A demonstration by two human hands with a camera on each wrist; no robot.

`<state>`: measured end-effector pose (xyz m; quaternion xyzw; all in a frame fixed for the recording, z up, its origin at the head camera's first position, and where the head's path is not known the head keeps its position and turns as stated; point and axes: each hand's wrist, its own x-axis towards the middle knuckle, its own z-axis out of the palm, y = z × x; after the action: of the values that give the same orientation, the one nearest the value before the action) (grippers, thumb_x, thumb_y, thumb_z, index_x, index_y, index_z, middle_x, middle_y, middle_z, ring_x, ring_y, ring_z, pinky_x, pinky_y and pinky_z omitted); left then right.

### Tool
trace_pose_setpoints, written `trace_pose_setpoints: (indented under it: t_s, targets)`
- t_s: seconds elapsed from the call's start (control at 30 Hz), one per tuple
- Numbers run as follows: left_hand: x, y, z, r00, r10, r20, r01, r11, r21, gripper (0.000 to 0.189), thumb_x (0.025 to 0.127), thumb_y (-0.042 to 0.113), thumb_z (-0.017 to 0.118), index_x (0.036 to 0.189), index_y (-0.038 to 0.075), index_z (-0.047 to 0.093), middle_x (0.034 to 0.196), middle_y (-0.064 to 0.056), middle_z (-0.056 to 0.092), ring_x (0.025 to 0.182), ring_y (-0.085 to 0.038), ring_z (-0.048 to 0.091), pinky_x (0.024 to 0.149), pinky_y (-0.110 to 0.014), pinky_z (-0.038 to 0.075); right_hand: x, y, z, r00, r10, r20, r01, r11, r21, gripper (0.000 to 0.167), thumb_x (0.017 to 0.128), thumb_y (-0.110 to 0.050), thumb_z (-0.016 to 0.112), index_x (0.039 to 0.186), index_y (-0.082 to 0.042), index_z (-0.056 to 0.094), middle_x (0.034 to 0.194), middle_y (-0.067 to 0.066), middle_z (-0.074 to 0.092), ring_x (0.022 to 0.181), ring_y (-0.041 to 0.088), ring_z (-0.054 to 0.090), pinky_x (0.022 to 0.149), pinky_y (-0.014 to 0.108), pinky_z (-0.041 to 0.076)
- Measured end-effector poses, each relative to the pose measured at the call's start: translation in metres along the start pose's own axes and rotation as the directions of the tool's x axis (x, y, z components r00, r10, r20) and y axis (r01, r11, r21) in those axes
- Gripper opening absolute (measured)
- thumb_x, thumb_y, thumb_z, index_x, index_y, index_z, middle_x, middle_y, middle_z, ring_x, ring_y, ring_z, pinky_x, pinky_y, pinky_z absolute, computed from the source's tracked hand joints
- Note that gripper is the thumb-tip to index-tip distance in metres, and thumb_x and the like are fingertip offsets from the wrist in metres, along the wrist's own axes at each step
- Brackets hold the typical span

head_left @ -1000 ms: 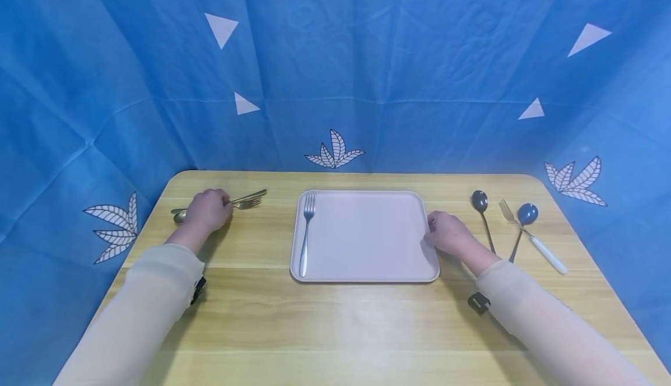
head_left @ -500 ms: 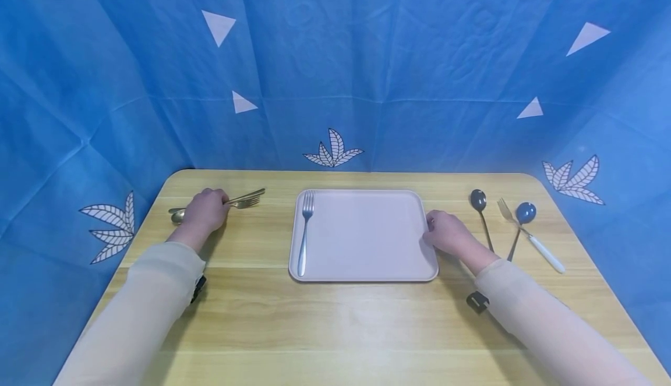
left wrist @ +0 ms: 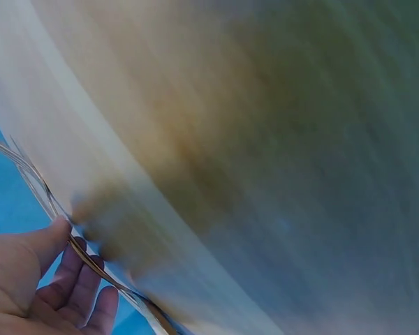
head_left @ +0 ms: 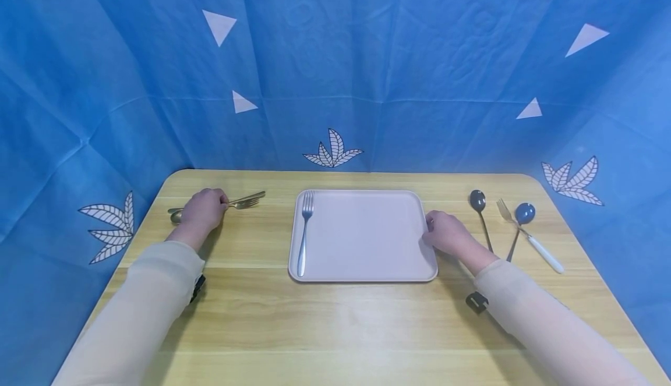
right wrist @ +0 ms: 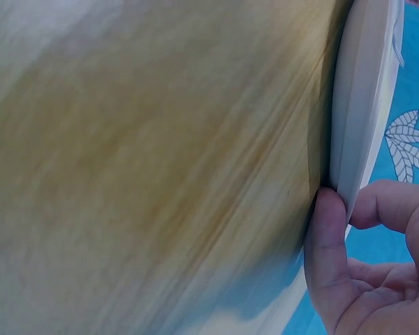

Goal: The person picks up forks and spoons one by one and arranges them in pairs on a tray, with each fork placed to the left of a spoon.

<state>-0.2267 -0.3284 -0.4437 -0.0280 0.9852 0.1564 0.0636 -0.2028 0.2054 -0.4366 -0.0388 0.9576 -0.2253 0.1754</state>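
In the head view my left hand [head_left: 205,208] is over a gold fork [head_left: 246,204] and a gold spoon [head_left: 176,217] that lie crossed at the back left of the table. The left wrist view has my thumb and fingers pinching the thin gold cutlery [left wrist: 87,258]; which piece is between them I cannot tell. My right hand [head_left: 448,233] holds the right rim of a pale rectangular tray [head_left: 372,234], with thumb and finger on either side of the rim [right wrist: 359,105] in the right wrist view. A silver fork [head_left: 305,232] lies along the tray's left side.
To the right of the tray lie a dark spoon [head_left: 478,201], another spoon [head_left: 525,213] and a fork with a white handle [head_left: 546,254], these last two crossed. A blue patterned cloth [head_left: 377,71] hangs behind the wooden table [head_left: 346,328].
The far tip of the gold spoon's handle has dipped slightly by my left hand. Tray and right hand keep their place; the head view has shifted a little.
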Motion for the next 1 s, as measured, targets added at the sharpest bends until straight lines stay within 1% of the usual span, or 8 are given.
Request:
trace_pose_setpoints:
  t_s: [0.2,0.43,0.63,0.83,1.0]
  targets:
    - [0.0007,-0.0022,0.0005,1.0,0.014,0.0,-0.014,1.0,0.023,0.013,0.1,0.012,0.057,0.103,0.002,0.064,0.11,-0.023,0.063,0.093,-0.039,0.06,0.077,-0.053,0.047,0.001,0.0012,0.0018,1.0,-0.008,-0.003,0.008,1.0,-0.003,0.041,0.08,-0.007,0.065,0.116,0.01,0.057,0.09,0.014,0.066,0.078,0.027,0.06,0.071,0.04,0.051]
    - [-0.0008,-0.0029,0.0006,1.0,0.019,-0.005,-0.019,0.999,0.032,0.012,0.1,0.013,0.058,0.102,0.004,0.065,0.111,-0.022,0.063,0.092,-0.036,0.059,0.076,-0.052,0.047,0.0022,0.0029,0.0017,1.0,-0.004,0.004,0.004,1.0,-0.003,0.043,0.081,-0.008,0.065,0.118,0.011,0.056,0.094,0.016,0.067,0.08,0.027,0.062,0.073,0.041,0.052]
    - [-0.004,-0.0031,-0.0002,1.0,0.023,-0.005,-0.022,0.999,0.035,0.014,0.101,0.014,0.056,0.105,0.003,0.065,0.114,-0.023,0.062,0.096,-0.039,0.06,0.078,-0.054,0.048,0.0035,0.0038,0.0018,1.0,0.001,0.003,-0.001,1.0,-0.005,0.043,0.081,-0.008,0.065,0.119,0.01,0.056,0.094,0.015,0.066,0.08,0.027,0.061,0.072,0.04,0.051]
    - [-0.0059,-0.0019,-0.0005,0.999,0.028,-0.025,-0.028,0.999,0.035,0.015,0.102,0.015,0.057,0.107,0.003,0.065,0.113,-0.023,0.062,0.097,-0.04,0.061,0.08,-0.055,0.049,0.0031,0.0036,0.0018,1.0,0.004,0.002,-0.004,1.0,-0.001,0.042,0.081,-0.008,0.065,0.118,0.01,0.056,0.092,0.015,0.066,0.078,0.026,0.06,0.07,0.038,0.05]
    - [-0.0071,-0.0021,-0.0008,0.998,0.044,-0.033,-0.043,0.999,0.028,0.015,0.102,0.015,0.057,0.108,0.004,0.065,0.112,-0.023,0.062,0.097,-0.04,0.061,0.08,-0.055,0.049,0.0022,0.0034,0.0019,1.0,0.01,0.003,-0.01,1.0,0.0,0.036,0.081,-0.008,0.064,0.112,0.007,0.058,0.087,0.012,0.064,0.075,0.025,0.058,0.067,0.036,0.049]
